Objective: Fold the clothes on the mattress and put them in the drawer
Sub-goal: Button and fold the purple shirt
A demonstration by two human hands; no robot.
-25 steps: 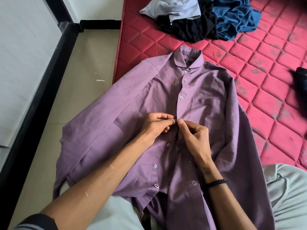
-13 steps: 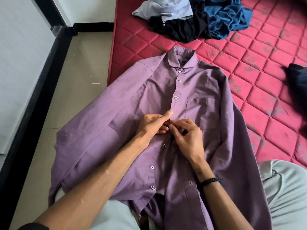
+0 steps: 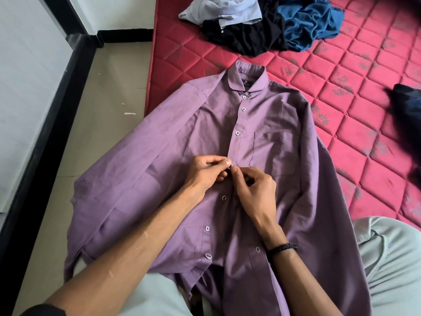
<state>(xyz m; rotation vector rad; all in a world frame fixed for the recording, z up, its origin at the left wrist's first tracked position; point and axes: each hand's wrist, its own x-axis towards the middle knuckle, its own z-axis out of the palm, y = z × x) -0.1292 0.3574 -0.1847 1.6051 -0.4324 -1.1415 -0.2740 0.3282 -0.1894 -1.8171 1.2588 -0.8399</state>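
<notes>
**Two hands pinching the placket of the purple shirt**

Both of your hands meet at the middle of the purple shirt [image 3: 262, 137], fingertips almost touching. Your left hand [image 3: 206, 173] pinches the button side of the front between thumb and curled fingers, and your right hand [image 3: 252, 190] pinches the buttonhole side right against it. A black braided wristband [image 3: 282, 248] sits on your right wrist.

The shirt lies front up, collar away from you, spread over the left edge of the red quilted mattress [image 3: 364, 92]; its left sleeve and side hang past that edge over the tiled floor [image 3: 109, 92], and its lower part drapes over your lap. The three buttons under the collar are fastened; below your hands the front is open, with three buttons showing on the left panel.

Near the far edge of the mattress lies a heap of clothes: a light blue-grey garment [image 3: 230, 8], a black garment [image 3: 250, 35] and a blue garment [image 3: 312, 21], overlapping one another. At the right edge of the mattress you have a dark garment [image 3: 407, 106], partly cut off by the frame.
</notes>
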